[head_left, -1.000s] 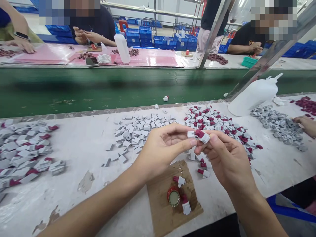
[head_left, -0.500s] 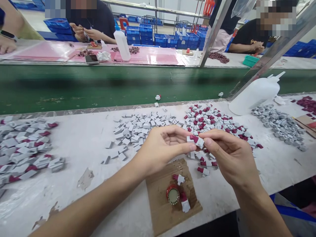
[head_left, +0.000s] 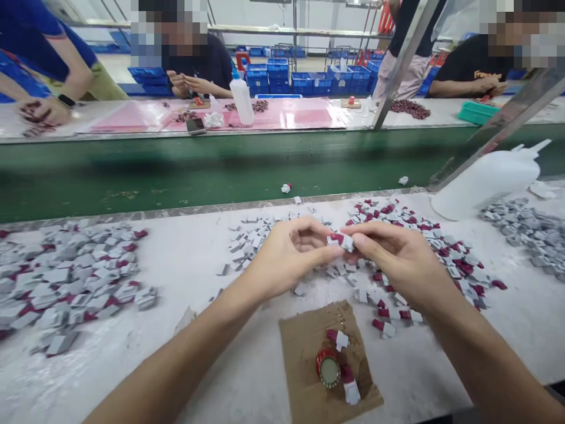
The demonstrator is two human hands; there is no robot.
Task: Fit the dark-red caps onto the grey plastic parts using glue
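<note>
Lining Up Maroon with Grey

Head view: pinching a small light-grey plastic block (head_left: 331, 240) in the left hand (head_left: 282, 259) and a small maroon-and-white plastic connector (head_left: 348, 243) in the right hand (head_left: 392, 250), holding both between the fingertips above the heaps. No longer slanting the connector as a second ago; now keeping it straight against the block, apparently fitting one to the other, without showing whether fully seated.

Working over a scuffed white worktop (head_left: 188, 247), between a loose heap of grey-and-maroon plastic pieces (head_left: 75, 277) on the left and a similar mixed heap (head_left: 465, 268) on the right. Keeping a brown cardboard sheet (head_left: 302, 377) nearer the body, bearing a round red cap with a pale disc top (head_left: 329, 371). Facing a flat green conveyor belt (head_left: 176, 171), a person in a dark shirt (head_left: 215, 62) and stacked blue plastic crates (head_left: 276, 76).
</note>
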